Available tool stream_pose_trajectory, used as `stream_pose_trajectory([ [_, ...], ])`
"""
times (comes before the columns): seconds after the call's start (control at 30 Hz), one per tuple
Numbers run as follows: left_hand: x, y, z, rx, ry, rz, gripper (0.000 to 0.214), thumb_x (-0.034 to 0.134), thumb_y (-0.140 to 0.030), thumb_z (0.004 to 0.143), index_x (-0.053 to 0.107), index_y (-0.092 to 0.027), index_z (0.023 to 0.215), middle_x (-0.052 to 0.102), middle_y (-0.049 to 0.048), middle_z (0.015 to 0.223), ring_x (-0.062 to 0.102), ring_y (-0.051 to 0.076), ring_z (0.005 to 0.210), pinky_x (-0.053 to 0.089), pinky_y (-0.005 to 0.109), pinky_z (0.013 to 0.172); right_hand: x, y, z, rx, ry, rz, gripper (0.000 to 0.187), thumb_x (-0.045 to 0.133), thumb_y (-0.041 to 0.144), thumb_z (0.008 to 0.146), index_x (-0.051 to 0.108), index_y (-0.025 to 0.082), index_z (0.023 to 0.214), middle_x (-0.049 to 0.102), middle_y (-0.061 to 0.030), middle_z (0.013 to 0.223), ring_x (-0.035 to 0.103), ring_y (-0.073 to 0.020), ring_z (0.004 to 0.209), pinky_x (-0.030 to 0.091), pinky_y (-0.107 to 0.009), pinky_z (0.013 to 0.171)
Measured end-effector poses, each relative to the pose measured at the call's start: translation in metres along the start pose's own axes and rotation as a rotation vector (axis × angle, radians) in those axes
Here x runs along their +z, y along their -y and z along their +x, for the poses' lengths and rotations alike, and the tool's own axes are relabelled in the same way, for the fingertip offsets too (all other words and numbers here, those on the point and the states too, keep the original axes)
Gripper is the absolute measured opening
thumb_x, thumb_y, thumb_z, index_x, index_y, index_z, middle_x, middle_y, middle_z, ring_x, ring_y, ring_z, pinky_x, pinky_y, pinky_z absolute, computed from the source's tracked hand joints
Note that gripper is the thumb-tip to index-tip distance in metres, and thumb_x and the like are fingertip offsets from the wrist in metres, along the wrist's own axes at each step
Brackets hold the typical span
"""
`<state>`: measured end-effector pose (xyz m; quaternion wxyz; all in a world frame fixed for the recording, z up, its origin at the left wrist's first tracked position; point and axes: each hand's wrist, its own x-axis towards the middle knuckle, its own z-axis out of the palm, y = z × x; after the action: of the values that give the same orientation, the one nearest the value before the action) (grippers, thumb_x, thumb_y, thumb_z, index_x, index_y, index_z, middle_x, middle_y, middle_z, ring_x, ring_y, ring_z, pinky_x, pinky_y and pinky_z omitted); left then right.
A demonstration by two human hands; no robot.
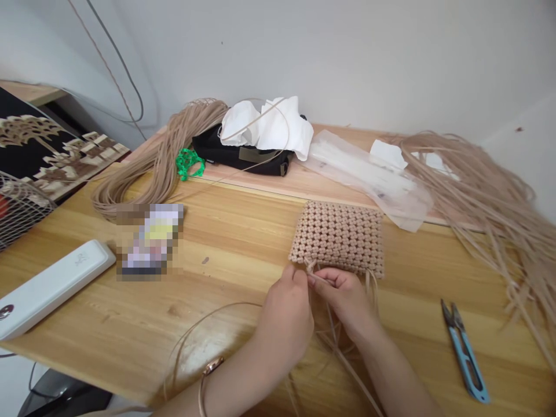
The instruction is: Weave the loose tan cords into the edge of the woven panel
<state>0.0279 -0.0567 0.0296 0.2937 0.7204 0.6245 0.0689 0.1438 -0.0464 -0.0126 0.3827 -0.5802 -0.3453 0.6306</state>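
A beige woven panel [339, 234] with a knotted, basket-like pattern lies on the wooden table. At its lower left corner both hands meet over loose cord ends. My left hand [289, 310] has its fingers closed on a cord at that corner, mostly hidden by the back of the hand. My right hand [345, 292] pinches a pale beige cord [324, 280] between thumb and forefinger, just below the panel's near edge. More loose cords [343, 356] hang from the panel and trail towards me. Blue-handled thread snips [465, 353] rest to the right, apart from my hands.
A large bundle of cord [482, 179] spreads at the right, another bundle [160, 150] at the back left. Between them are a black pouch [260, 162], white tissues [282, 124] and a plastic bag [369, 174]. A blurred-out rectangular object [152, 240] and white device [56, 286] lie left.
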Motion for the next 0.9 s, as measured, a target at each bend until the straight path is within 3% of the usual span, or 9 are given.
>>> stream_pose_trajectory([
  [0.27, 0.003, 0.01, 0.0, 0.023, -0.1, -0.178, 0.012, 0.045, -0.023, 0.074, 0.055, -0.018, 0.079, 0.055, 0.0037, 0.078, 0.052, 0.017, 0.072, 0.039, 0.028, 0.063, 0.001, 0.003, -0.001, 0.008, 0.021, 0.018, 0.02, 0.07, 0.033, 0.057, 0.063, 0.014, 0.06, 0.057, 0.0009, 0.053, 0.047, -0.0106, 0.053, 0.034, -0.022, 0.051],
  [0.4, 0.009, 0.014, 0.003, 0.003, -0.15, -0.172, 0.008, 0.054, -0.023, 0.068, 0.057, -0.018, 0.074, 0.055, 0.0022, 0.073, 0.052, 0.017, 0.068, 0.037, 0.027, 0.059, 0.001, 0.004, -0.001, -0.002, -0.001, 0.003, 0.019, 0.071, 0.032, 0.056, 0.062, 0.015, 0.057, 0.058, 0.0011, 0.053, 0.046, -0.01, 0.051, 0.033, -0.022, 0.049],
  [0.63, 0.018, 0.012, 0.004, -0.02, -0.224, -0.074, 0.008, 0.048, -0.017, 0.072, 0.055, -0.018, 0.07, 0.054, 0.0024, 0.07, 0.052, 0.016, 0.064, 0.034, 0.026, 0.057, 0.003, 0.0, -0.001, 0.014, -0.019, 0.027, 0.018, 0.07, 0.032, 0.056, 0.064, 0.016, 0.056, 0.06, -0.0004, 0.054, 0.05, -0.0128, 0.055, 0.036, -0.024, 0.054],
  [0.9, 0.013, 0.018, 0.007, 0.042, -0.229, -0.211, 0.013, 0.046, -0.012, 0.069, 0.054, -0.016, 0.06, 0.048, -0.0009, 0.06, 0.044, 0.011, 0.056, 0.03, 0.023, 0.053, -0.003, 0.006, -0.002, -0.023, 0.105, 0.031, 0.021, 0.068, 0.036, 0.061, 0.067, 0.015, 0.068, 0.064, -0.0025, 0.063, 0.055, -0.0144, 0.063, 0.04, -0.025, 0.061],
])
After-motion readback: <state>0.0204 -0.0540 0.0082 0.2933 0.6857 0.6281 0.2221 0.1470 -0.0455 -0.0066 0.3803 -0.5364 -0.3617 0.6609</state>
